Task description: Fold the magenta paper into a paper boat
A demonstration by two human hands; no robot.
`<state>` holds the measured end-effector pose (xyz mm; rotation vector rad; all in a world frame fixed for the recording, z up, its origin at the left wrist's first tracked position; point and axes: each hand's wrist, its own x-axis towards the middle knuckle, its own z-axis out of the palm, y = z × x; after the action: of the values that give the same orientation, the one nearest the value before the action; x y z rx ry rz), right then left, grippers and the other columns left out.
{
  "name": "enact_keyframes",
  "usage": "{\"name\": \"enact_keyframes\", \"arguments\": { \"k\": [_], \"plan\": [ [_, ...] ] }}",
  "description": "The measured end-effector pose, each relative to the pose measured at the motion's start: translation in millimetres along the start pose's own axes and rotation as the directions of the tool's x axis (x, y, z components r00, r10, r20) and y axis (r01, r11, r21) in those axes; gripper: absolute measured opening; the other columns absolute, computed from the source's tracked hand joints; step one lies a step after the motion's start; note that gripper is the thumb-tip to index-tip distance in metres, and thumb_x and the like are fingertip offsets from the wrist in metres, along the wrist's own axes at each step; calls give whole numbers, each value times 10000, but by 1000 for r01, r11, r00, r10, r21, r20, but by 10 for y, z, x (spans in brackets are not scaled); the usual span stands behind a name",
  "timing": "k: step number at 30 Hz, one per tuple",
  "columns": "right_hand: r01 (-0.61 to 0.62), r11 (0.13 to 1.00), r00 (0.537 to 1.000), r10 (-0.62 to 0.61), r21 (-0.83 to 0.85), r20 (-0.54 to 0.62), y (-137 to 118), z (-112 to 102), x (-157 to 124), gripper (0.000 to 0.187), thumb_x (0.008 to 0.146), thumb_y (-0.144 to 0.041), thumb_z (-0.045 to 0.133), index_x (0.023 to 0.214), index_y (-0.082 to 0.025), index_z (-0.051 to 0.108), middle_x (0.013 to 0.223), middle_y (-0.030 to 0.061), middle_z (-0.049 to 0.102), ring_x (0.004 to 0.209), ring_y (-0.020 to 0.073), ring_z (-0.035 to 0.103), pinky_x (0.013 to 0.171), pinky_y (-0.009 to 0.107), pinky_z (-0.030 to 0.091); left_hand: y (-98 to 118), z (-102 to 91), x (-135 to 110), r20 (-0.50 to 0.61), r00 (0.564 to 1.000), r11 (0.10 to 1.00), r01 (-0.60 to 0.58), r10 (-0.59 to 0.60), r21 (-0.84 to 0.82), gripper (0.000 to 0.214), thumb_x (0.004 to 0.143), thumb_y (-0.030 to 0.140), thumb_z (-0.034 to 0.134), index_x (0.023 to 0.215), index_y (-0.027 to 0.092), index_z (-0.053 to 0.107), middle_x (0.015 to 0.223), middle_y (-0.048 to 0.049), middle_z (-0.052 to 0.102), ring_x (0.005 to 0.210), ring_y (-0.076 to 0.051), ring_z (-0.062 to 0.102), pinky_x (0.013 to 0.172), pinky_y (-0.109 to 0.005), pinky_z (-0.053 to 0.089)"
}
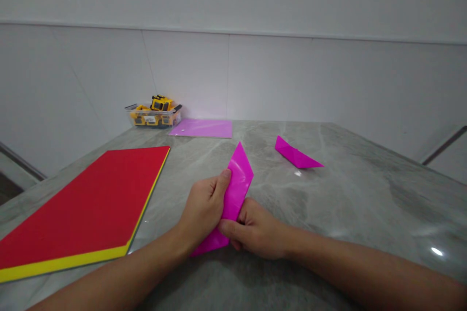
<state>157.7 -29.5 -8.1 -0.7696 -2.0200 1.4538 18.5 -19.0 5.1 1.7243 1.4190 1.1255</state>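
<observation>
Pinching a folded magenta paper [235, 189] near the front of the grey marbled surface [365, 194], the left hand [204, 206] and right hand [255, 228] both grip it; beyond it lie a second folded piece [296, 155], a pink sheet [202, 128] and a toy bin [153, 112] by the white wall [292, 73]; left, a red pad [83, 209]

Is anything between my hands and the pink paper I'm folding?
No. Both the left hand and right hand already touch the folded pink paper directly, pinching it against the table. Nothing visible lies between them.
</observation>
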Motion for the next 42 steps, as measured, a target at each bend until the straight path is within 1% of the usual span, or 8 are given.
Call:
{"name": "enact_keyframes", "arguments": {
  "k": [6,11,15,22,29,33,36,42],
  "plan": [
    [-22,996,1000,22,87,1,-13,-21,4,277,783,-342,585,573,-180,502,505,-48,444,455,64,385,439,200,292,40,-40,15,14,1000,998,-18,17,55,555,934,563,338,533,191,430,510,27,405,486,-117,349,477,-256,248],
    [30,979,982,9,203,-189,66,-58,14,405,779,-494,604,549,-184,481,465,-53,392,422,61,328,411,211,237,48,-102,59,194,977,992,-104,87,78,586,945,554,326,530,180,503,503,2,504,492,-131,437,506,-246,288],
    [7,992,978,20,128,-210,107,-45,32,425,804,-493,577,526,-187,481,441,-51,373,408,61,311,388,207,203,34,-92,44,113,991,983,-88,70,162,578,945,537,371,523,183,548,490,-25,555,481,-146,478,492,-249,283],
    [15,964,998,2,266,-63,14,-41,-27,505,776,-616,602,543,-178,504,428,-56,393,376,58,325,377,204,228,90,-24,-25,356,931,964,161,-77,-212,673,892,682,277,512,188,530,448,-25,536,404,-152,495,420,-244,348],
    [49,975,989,-16,218,-147,64,-66,-12,498,815,-597,582,568,-165,556,393,-62,370,356,57,315,370,204,226,60,-178,97,236,957,970,-205,171,130,571,935,494,336,459,186,404,439,28,353,421,-93,307,454,-244,196],
    [61,980,972,-15,191,-236,108,-63,17,456,801,-480,600,479,-182,478,376,-64,342,338,48,293,346,192,217,26,-158,85,191,965,947,-223,181,232,549,947,456,344,480,182,435,441,18,379,432,-102,340,480,-256,196],
    [48,960,982,5,275,-191,89,-71,11,451,782,-464,612,460,-182,471,362,-62,358,316,45,292,327,186,211,41,-102,38,143,985,978,-123,99,168,566,942,497,330,481,184,431,461,11,393,449,-109,357,476,-252,214],
    [-63,892,998,48,447,45,37,-99,-21,447,769,-518,640,517,-161,546,337,-68,382,275,51,306,298,186,218,95,-119,54,333,943,999,16,-5,-29,575,886,603,300,497,194,411,469,23,340,450,-106,305,434,-238,226]
  ]
}}
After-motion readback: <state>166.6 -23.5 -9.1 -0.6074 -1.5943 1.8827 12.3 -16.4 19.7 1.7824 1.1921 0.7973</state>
